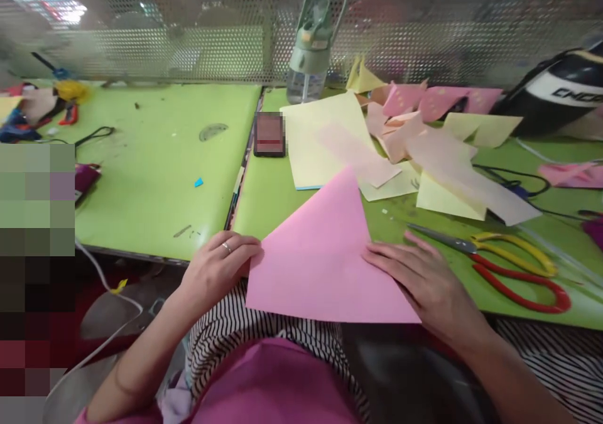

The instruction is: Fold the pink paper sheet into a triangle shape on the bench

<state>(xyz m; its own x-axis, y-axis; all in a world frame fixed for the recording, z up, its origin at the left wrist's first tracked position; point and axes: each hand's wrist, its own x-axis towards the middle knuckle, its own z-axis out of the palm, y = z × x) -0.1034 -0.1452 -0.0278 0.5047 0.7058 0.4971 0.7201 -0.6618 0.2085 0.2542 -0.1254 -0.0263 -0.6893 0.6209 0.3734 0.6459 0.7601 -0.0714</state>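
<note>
A sheet of pink paper with a pointed top and a wide lower edge lies over the table's front edge, partly above the lap. My left hand, with a ring on one finger, grips its left edge; the thumb is out of sight. On the right slanting edge, the fingers of my right hand press together and hold the paper, and the thumb there is hidden too. Right of that hand lies a pair of scissors with one yellow and one red handle, blades partly apart.
Behind the pink sheet are a large pale yellow sheet and several loose paper pieces. A dark phone-like object lies by the table joint. A green-capped water bottle and a black bottle stand near the perforated metal screen.
</note>
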